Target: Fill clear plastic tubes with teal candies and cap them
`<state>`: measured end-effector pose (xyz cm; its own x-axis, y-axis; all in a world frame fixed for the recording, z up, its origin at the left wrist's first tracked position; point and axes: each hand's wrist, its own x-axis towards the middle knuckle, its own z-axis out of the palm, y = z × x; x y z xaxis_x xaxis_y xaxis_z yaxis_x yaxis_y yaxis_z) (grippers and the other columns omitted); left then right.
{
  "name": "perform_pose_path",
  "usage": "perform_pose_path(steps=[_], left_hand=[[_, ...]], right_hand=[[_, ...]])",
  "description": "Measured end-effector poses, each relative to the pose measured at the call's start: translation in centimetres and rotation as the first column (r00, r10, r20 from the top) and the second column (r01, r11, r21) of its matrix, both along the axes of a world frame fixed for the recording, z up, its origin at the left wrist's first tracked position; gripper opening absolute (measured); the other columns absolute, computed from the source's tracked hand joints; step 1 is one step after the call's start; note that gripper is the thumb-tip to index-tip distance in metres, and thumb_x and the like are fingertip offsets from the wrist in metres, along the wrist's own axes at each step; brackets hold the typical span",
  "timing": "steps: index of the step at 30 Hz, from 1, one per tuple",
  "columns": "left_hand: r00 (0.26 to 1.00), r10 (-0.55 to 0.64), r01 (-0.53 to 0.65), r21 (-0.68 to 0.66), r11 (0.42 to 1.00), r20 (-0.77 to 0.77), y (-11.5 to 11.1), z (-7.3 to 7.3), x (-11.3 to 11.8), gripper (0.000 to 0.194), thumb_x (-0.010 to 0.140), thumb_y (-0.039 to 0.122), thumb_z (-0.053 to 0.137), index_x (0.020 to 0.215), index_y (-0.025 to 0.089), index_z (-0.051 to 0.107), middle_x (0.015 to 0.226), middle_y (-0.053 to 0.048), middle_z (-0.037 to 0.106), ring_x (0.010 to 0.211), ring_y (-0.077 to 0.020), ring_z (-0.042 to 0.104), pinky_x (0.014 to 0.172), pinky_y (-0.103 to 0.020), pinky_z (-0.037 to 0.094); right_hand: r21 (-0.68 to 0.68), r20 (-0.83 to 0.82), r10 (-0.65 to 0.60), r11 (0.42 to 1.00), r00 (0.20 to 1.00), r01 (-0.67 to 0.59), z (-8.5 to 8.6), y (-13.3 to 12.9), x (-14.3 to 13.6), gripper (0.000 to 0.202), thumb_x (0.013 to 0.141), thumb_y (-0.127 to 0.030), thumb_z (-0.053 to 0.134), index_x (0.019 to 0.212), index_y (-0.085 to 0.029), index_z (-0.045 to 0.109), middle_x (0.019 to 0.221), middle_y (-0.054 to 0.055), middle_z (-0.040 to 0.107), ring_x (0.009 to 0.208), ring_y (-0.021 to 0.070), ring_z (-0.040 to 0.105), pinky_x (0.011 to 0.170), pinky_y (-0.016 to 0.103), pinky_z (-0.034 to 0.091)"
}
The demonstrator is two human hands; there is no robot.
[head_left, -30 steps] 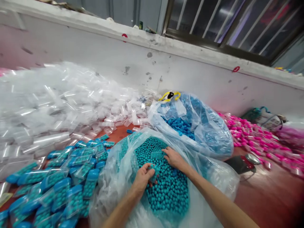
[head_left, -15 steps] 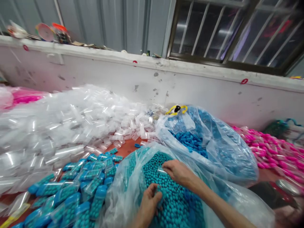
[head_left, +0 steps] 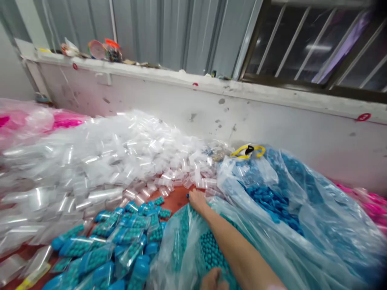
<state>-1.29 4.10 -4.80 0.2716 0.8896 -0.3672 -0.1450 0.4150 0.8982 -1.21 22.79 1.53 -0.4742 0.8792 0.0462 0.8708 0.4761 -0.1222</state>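
Has right hand [head_left: 198,200] curled at small blue plastic piece [head_left: 188,195] on red floor [head_left: 177,198], left hand [head_left: 214,279] cropped by round teal beads [head_left: 212,250]; can't tell either's hold, left's spread. Expect piece light, stiff, slick; pinch by edges.

Your right arm [head_left: 238,249] slants far and leftward, right hand [head_left: 198,200] bent downward; your left hand [head_left: 214,280] shows partly, near.

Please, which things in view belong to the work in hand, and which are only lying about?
Likely in the work:
beads, near the left hand
blue piece, at the right hand
filled containers
clear containers
blue parts

Probably just lying about:
yellow-black object
orange-topped jar, on the ledge
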Motion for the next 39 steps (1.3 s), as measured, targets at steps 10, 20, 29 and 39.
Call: perform_pose_path(steps=[10,20,29,39], left_hand=[[0.979,0.027,0.026,-0.257,0.966,0.203,-1.3,4.0,0.0,0.032,0.063,0.043,0.058,0.075,0.017,0.046,0.059,0.002,0.058,0.035,-0.0059,0.047,0.032,-0.017,0.023],[0.986,-0.04,0.063,-0.144,0.988,0.16,-1.6,4.1,-0.1,0.047,0.063,0.046,0.062,0.097,0.017,0.046,0.062,0.003,0.057,0.043,-0.0082,0.051,0.036,-0.017,0.03],[0.986,-0.136,0.137,-0.012,0.99,0.092,-1.8,5.8,0.8,0.052,0.059,0.052,0.064,0.094,0.018,0.045,0.066,0.004,0.056,0.041,-0.0057,0.05,0.035,-0.015,0.028],[0.997,-0.045,0.051,0.093,0.994,-0.061,-4.5,5.6,2.9,0.064,0.066,0.055,0.058,0.112,0.016,0.036,0.055,0.008,0.049,0.036,-0.0066,0.046,0.032,-0.017,0.03]], right_hand=[[0.003,-0.326,0.098,0.995,0.94,-0.103,5.6,-1.9,1.6,0.036,0.094,-0.025,0.024,0.123,-0.011,0.04,0.105,0.002,0.055,0.095,0.0122,0.05,0.084,0.021,0.036],[-0.505,-0.519,-0.225,0.859,0.825,-0.083,4.1,-15.6,16.4,0.032,0.087,-0.024,0.035,0.113,-0.018,0.053,0.073,0.001,0.059,0.061,0.012,0.053,0.059,0.022,0.043],[-0.618,-0.673,-0.454,0.779,0.584,-0.108,1.1,-19.0,17.2,0.033,0.085,-0.025,0.038,0.115,-0.021,0.05,0.069,-0.001,0.055,0.05,0.0097,0.05,0.04,0.018,0.041],[-0.519,-0.76,-0.45,0.855,0.469,-0.022,0.6,-22.7,17.2,0.038,0.086,-0.037,0.038,0.107,-0.017,0.061,0.056,-0.002,0.052,0.045,0.0105,0.049,0.042,0.021,0.043]])
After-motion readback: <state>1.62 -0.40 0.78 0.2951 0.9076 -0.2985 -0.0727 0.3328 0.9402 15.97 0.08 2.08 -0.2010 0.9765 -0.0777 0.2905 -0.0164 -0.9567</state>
